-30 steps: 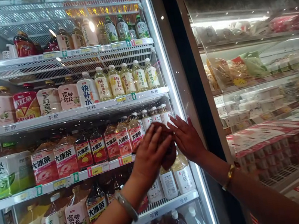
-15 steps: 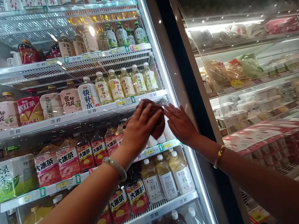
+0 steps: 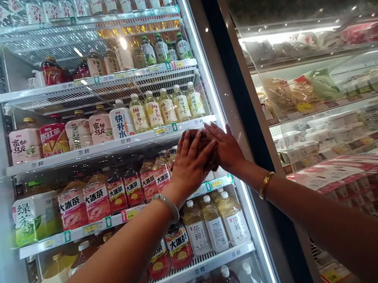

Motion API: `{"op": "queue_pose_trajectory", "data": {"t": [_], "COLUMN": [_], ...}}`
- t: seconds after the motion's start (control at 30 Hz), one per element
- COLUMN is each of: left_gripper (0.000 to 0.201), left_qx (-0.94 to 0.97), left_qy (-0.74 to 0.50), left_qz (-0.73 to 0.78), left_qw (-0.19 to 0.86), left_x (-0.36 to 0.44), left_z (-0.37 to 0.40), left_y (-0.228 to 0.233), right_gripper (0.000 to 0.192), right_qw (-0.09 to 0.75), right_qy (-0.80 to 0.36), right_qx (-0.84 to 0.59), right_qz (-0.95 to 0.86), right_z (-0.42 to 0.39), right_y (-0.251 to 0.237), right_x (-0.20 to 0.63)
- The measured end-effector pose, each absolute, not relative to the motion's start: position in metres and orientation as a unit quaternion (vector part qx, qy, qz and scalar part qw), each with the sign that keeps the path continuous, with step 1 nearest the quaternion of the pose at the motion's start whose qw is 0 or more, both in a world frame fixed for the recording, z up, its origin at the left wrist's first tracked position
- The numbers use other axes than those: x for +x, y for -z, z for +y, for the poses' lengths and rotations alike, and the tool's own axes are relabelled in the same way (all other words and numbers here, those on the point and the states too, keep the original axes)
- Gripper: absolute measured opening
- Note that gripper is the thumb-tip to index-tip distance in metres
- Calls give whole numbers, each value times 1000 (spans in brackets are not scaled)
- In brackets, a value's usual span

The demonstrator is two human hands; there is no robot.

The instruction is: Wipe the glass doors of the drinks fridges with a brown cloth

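White wire shelves (image 3: 104, 148) inside the glass-doored cooler carry rows of plastic tea bottles (image 3: 155, 111); red-labelled bottles (image 3: 96, 201) fill the middle shelf toward its left edge.

- Most of the brown cloth (image 3: 199, 145) is covered by the left hand (image 3: 192, 162) and right hand (image 3: 228, 149) — only a bit is seen between them.
- Bottles behind both hands are blocked.
- The cooler (image 3: 330, 105) on the right is blurred — its packs can't be read.
- Both arms get cut off at the bottom edge.
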State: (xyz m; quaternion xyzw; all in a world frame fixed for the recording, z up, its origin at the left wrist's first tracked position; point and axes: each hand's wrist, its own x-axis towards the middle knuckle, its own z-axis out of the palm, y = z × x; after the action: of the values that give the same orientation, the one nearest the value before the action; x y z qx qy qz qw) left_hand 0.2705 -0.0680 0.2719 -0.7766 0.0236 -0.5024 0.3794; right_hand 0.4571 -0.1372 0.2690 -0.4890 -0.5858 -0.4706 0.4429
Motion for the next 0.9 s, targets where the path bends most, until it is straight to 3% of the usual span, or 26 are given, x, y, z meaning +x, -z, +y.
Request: {"op": "queue_pose_trajectory", "data": {"t": [0.17, 0.4, 0.53, 0.67, 0.8, 0.9], "left_gripper": [52, 58, 54, 66, 53, 59], "left_qx": [-756, -753, -737, -705, -710, -736], "left_qy": [531, 488, 503, 604, 594, 534], "left_qz": [31, 67, 37, -70, -30, 32], "left_qw": [381, 436, 451, 364, 376, 414], "left_x": [286, 266, 264, 273, 273, 261], "left_z": [-65, -64, -57, -58, -61, -59], "left_y": [-317, -253, -309, -362, -314, -270], "right_gripper": [54, 58, 55, 55, 55, 57], "right_qw": [468, 389, 413, 464, 459, 427], "right_qy": [484, 507, 498, 481, 490, 502], "right_qx": [-500, -477, -504, -513, -487, -463], "right_qz": [-545, -603, -572, -539, -558, -593], "right_z": [-137, -138, -136, -129, -122, -122], "right_y": [-312, -257, -291, -331, -308, -282], "right_x": [454, 459, 453, 439, 434, 436]}}
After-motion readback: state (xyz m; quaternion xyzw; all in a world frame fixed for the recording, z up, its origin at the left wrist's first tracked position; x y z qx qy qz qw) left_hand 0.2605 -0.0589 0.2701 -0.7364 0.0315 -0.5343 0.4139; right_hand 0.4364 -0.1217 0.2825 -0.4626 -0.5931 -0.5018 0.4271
